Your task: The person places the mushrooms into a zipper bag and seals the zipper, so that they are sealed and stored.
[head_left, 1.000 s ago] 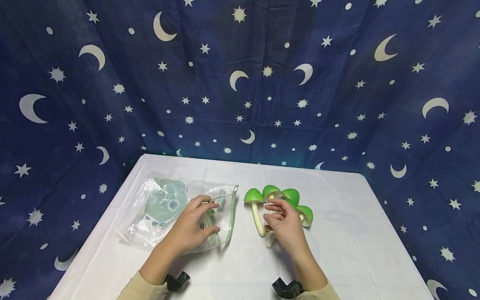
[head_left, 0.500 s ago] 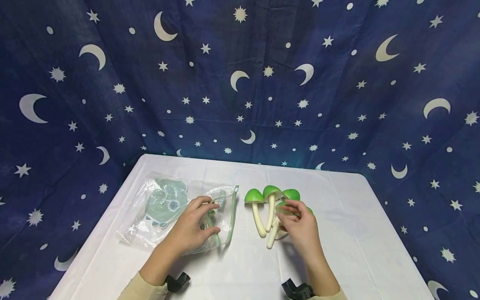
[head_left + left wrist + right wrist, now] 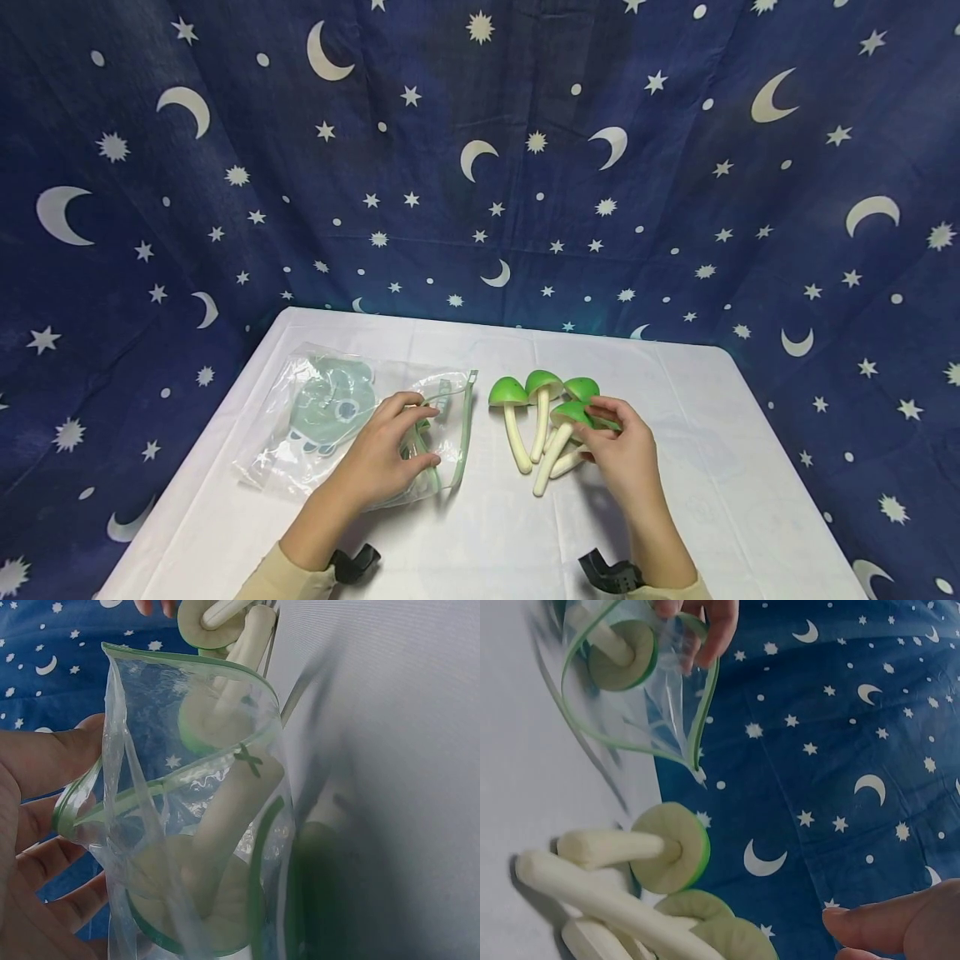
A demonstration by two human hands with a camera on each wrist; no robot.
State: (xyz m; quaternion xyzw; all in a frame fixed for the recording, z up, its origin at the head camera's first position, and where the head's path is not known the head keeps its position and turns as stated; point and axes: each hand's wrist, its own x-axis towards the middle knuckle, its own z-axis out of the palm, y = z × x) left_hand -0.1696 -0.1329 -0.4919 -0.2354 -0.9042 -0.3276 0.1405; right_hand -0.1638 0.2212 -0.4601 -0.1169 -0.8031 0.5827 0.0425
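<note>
In the head view, my left hand point(image 3: 386, 450) grips the rim of a clear zip bag point(image 3: 467, 442) with a green zip edge. Its mouth gapes to the right. A toy mushroom point(image 3: 225, 832) shows through the plastic in the left wrist view. Several toy mushrooms with green caps and pale stems lie in a cluster right of the bag, among them a leftmost mushroom point(image 3: 516, 433) and a front mushroom point(image 3: 558, 446). Over the cluster's right side is my right hand point(image 3: 622, 442), fingers spread and holding nothing; it partly hides a mushroom cap.
A white cloth covers the table point(image 3: 712, 467). The bag's body bears a pale green cartoon print point(image 3: 330, 404) and lies flat toward the left. Behind and at both sides hangs a dark blue curtain point(image 3: 420, 167) with moons and stars.
My right hand has moved right across the mushrooms, uncovering the front mushrooms and their stems. My left hand and the bag have stayed in place.
</note>
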